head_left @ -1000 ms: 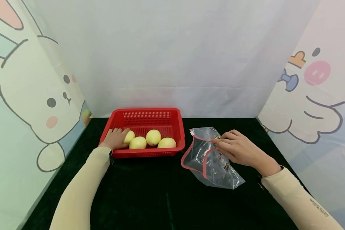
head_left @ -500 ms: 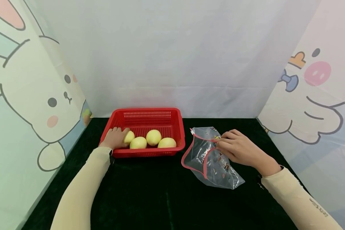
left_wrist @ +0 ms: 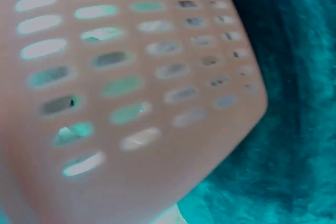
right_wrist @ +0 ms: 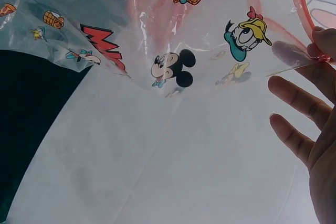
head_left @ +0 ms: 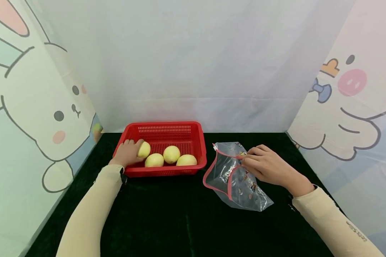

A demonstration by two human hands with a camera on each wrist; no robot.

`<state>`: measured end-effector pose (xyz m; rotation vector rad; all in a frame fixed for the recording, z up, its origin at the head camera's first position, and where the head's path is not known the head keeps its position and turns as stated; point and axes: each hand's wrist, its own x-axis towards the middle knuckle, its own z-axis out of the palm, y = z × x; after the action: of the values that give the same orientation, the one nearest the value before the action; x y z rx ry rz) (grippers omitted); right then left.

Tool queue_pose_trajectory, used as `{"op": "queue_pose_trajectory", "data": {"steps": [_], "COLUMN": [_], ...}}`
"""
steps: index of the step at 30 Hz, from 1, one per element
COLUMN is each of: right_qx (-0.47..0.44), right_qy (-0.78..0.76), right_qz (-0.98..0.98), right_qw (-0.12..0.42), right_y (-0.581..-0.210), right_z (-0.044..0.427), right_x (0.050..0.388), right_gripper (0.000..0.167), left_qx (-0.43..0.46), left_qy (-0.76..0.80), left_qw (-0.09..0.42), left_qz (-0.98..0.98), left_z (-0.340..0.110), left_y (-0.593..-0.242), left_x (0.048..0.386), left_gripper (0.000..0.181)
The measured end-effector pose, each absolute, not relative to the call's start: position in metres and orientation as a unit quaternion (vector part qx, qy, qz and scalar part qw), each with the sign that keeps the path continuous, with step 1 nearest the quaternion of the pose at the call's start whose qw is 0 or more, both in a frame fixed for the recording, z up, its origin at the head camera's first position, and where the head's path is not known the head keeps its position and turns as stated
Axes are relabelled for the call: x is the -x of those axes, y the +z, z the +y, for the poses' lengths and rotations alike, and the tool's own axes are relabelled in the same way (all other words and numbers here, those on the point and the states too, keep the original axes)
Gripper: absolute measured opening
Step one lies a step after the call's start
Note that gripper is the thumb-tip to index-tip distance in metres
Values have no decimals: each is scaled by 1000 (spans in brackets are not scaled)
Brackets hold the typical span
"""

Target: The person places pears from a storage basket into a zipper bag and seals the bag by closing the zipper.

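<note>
Clear plastic bag [head_left: 244, 192], centre-right: I see the right hand [head_left: 273, 167] pinch its rim [head_left: 229, 184], probably to spread it; centre-left, the left hand [head_left: 125, 153] grips a fruit [head_left: 144, 150] in the basket [head_left: 167, 171].

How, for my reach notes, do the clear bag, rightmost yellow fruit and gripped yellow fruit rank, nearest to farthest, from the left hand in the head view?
1. Gripped yellow fruit: in the left hand.
2. Rightmost yellow fruit: inside the red basket, front right.
3. Clear bag: right of the basket.
</note>
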<state>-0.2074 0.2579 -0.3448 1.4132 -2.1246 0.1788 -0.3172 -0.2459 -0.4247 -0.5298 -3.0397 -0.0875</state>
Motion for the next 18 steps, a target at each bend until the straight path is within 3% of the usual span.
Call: {"op": "queue_pose_trajectory", "data": {"steps": [18], "right_qx": [-531], "right_qy": [73], "right_qz": [-791], "right_qw": [296], "right_y": [-344], "right_z": [256], "right_x": [209], "right_gripper": [38], "left_qx": [227], "left_qy": [-52], "left_qw": [140], "left_qz": [-962], "left_z": [-217], "left_y": [-382], "left_x": [294], "left_gripper": [79]}}
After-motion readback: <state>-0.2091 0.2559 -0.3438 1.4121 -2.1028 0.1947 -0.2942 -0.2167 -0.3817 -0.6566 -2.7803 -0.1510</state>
